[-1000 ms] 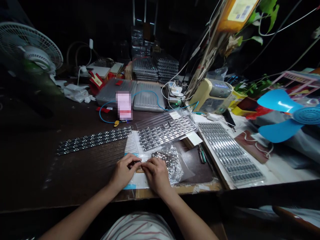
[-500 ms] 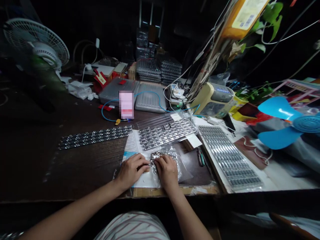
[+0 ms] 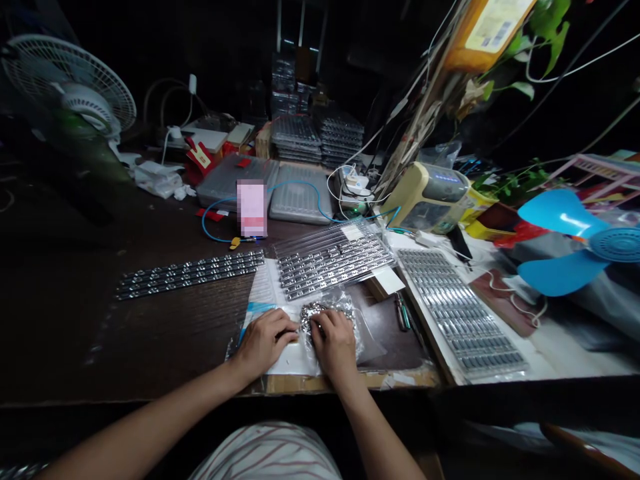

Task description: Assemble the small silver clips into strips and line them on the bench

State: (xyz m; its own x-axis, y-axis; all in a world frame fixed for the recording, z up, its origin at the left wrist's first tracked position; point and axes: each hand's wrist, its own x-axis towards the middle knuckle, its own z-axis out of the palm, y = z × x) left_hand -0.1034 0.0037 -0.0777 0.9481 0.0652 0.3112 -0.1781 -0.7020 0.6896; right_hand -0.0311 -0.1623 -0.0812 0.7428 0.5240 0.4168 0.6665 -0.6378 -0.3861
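My left hand (image 3: pixel 267 339) rests over a white sheet (image 3: pixel 289 363), thumb and fingertips pinched together; whatever sits between them is too small to make out. Just right of it lies a clear plastic bag (image 3: pixel 369 333) holding a heap of small shiny metal parts (image 3: pixel 313 310). The curled fingers of my right hand (image 3: pixel 336 337) dip into that heap, and their tips are partly hidden. Beyond both hands, a clear plastic tray (image 3: pixel 333 263) carries rows of metal pieces. Several dark strips with shiny pieces (image 3: pixel 193 272) lie to the left.
A screwdriver-like tool (image 3: pixel 403 313) and a filled tray (image 3: pixel 460 310) lie to the right. Behind stand a pixelated phone-like object (image 3: pixel 251 208), stacked trays (image 3: pixel 296 140) and a cream machine (image 3: pixel 427 199). A blue fan (image 3: pixel 555 243) is far right, a white fan (image 3: pixel 75 87) far left.
My right hand's fingertips have shifted very slightly to the right on the heap of metal parts. The left hand stays almost in place, and the view has tilted a little.
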